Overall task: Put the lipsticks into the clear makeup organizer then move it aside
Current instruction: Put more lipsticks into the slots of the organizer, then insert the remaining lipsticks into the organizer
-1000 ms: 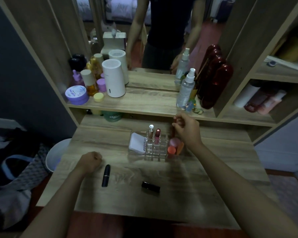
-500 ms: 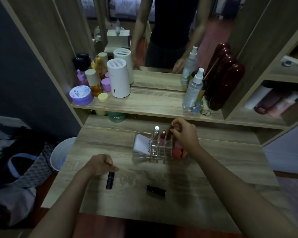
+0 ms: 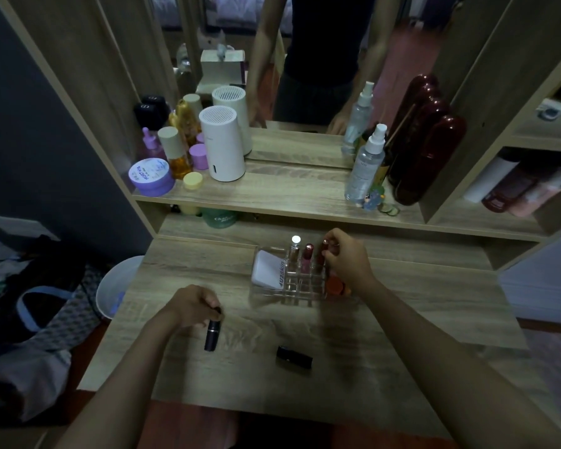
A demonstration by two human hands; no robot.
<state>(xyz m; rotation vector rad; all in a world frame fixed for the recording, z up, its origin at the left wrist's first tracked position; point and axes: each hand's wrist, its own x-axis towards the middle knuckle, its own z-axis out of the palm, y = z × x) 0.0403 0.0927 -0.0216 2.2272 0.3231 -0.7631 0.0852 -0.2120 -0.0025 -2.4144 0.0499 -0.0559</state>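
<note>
My left hand (image 3: 195,307) pinches the far end of the black lipstick (image 3: 212,335), whose long axis runs near-to-far. The clear organizer (image 3: 289,281) lies far-right of it. My right hand (image 3: 345,259) grips a dark red lipstick (image 3: 322,254) upright in a slot. Another lipstick (image 3: 294,356) lies on the near desk.

Bare wood lies open across the near and right parts of the light wooden desk (image 3: 418,322). A squat black lipstick tube (image 3: 294,356) lies mid-front. The clear acrylic organizer (image 3: 292,281) sits just under the overhanging wooden shelf (image 3: 305,197), leaving little headroom above it.
</note>
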